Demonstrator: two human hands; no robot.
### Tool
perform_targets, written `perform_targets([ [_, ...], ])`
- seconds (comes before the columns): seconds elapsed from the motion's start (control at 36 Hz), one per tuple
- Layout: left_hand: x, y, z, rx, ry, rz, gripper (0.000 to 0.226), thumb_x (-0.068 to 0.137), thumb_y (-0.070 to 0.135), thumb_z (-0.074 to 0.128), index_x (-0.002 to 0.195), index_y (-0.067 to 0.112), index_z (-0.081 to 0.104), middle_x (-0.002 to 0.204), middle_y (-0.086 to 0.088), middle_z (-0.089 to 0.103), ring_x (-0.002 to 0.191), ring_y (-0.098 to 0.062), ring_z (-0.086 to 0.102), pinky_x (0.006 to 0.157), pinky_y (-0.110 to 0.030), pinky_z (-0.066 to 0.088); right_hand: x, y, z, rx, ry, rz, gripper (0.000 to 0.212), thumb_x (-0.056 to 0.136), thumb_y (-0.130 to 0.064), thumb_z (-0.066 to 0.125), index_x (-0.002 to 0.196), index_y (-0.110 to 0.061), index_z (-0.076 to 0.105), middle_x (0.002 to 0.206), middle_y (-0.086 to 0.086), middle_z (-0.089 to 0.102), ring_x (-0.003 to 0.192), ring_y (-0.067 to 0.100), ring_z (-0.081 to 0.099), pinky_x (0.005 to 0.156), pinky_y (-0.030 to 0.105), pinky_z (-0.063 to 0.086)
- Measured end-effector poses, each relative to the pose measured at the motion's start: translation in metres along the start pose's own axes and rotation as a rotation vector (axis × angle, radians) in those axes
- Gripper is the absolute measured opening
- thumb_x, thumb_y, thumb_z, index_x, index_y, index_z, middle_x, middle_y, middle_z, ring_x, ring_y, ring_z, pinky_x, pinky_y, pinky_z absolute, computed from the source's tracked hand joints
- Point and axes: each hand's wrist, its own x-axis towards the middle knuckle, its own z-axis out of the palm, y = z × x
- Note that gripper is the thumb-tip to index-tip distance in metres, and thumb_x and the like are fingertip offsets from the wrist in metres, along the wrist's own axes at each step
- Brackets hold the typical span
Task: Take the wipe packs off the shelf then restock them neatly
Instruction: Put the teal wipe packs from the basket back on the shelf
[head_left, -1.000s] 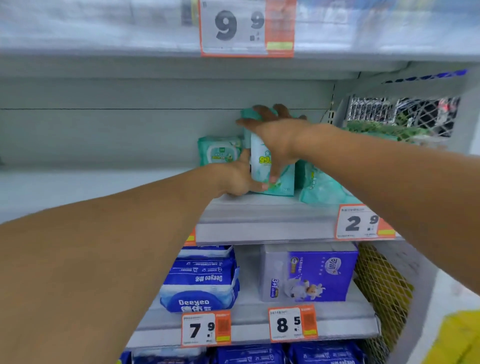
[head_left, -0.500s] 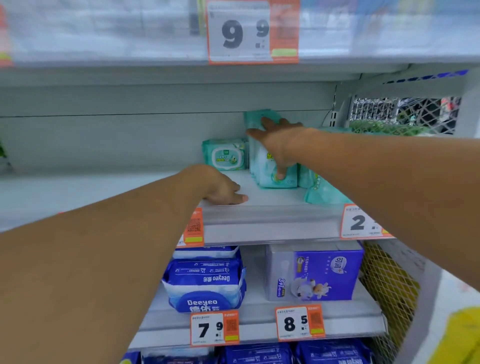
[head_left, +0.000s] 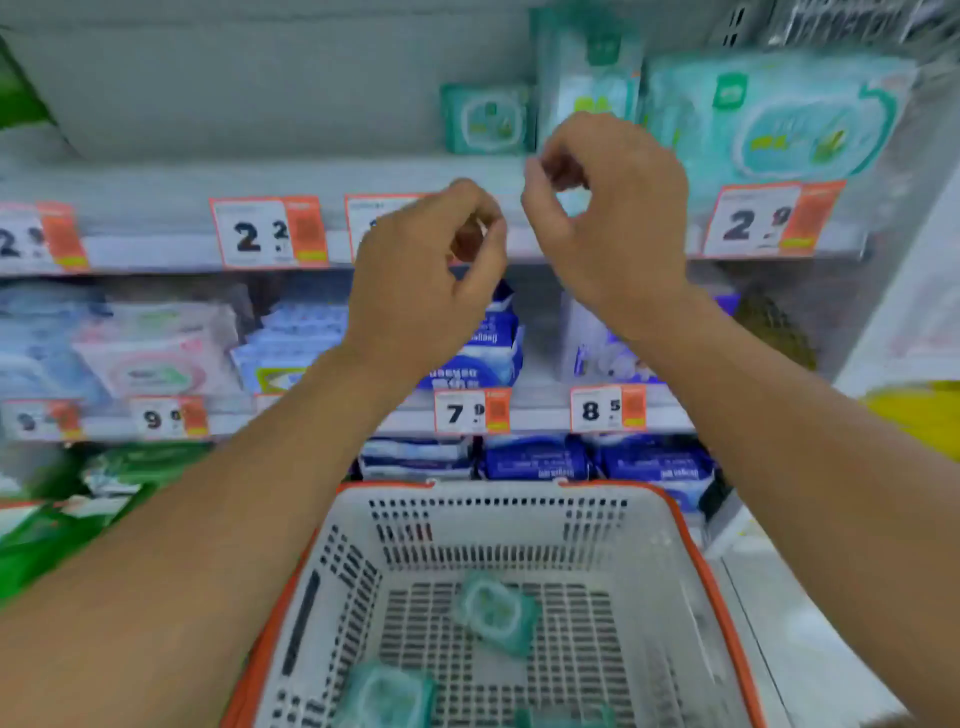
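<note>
While teal wipe packs (head_left: 769, 119) are being shown upright on the shelf (head_left: 311, 176) (two lying in the basket (head_left: 519, 519)), the left hand (head_left: 426, 270) and right hand (head_left: 608, 218) are being held loosely curled, empty.

Bare shelf (head_left: 260, 176) left of wipe packs (head_left: 675, 104), basket (head_left: 519, 504) open below

Motion blur smears the whole view, so the print on the teal wipe packs (head_left: 769, 119) at one o'clock cannot be read. A price tag (head_left: 382, 215) is half hidden behind the left hand (head_left: 423, 275). At six o'clock the basket (head_left: 519, 509) is cut off by the bottom edge, along with what may be a third pack (head_left: 561, 719).
</note>
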Motion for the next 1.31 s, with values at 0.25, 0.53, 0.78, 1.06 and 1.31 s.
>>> perform_targets([
  [0.25,-0.315,-0.044,0.013,0.349,-1.322,-0.811,0.044,0.090,0.031,0.066,0.130,0.016,0.054,0.130,-0.007,0.057,0.114,-0.029,0.059,0.087,-0.036,0.051,-0.314,-0.035,0.019,0.012,-1.893,0.600,0.051,0.089,-0.040,0.073,0.123,-0.004,0.061,0.119,0.012,0.061,0.100,0.028,0.063,0.082,0.034,0.054],
  [0.53,-0.362,-0.072,0.013,0.274,-1.675,-0.845,0.086,0.085,0.041,0.074,0.154,0.021,0.027,0.154,-0.006,0.036,0.127,-0.028,0.050,0.097,-0.034,0.046,-0.426,-0.022,0.014,-0.235,-2.224,0.376,0.100,0.071,-0.024,0.089,0.153,-0.015,0.032,0.149,0.010,0.048,0.132,0.029,0.050,0.109,0.040,0.043],
  [0.78,-0.363,-0.067,0.066,0.135,-1.874,-0.798,0.079,0.088,0.045,0.070,0.152,0.019,0.032,0.157,-0.004,0.032,0.137,-0.028,0.039,0.110,-0.039,0.039,-0.442,-0.008,0.032,-0.195,-2.281,0.304,0.087,0.058,-0.037,0.094,0.132,-0.016,0.053,0.126,0.004,0.062,0.111,0.027,0.060,0.096,0.041,0.051],
  [1.06,-0.366,-0.049,0.080,-0.044,-1.986,-1.157,0.079,0.093,0.031,0.067,0.157,0.025,0.021,0.156,-0.014,0.032,0.124,-0.035,0.055,0.100,-0.045,0.051,-0.432,0.009,0.026,-0.150,-2.225,0.511,0.061,0.064,-0.026,0.088,0.118,-0.015,0.060,0.113,0.004,0.065,0.098,0.023,0.064,0.088,0.039,0.057],
  [1.31,-0.325,-0.063,0.077,-0.550,-0.981,-1.852,0.102,0.068,0.093,0.044,0.138,0.019,0.051,0.136,-0.013,0.056,0.122,-0.036,0.053,0.107,-0.054,0.039,-0.374,0.008,0.055,0.192,-1.453,1.355,0.040,0.082,-0.018,0.081,0.112,-0.009,0.056,0.101,0.013,0.073,0.080,0.024,0.074,0.067,0.040,0.063],
])
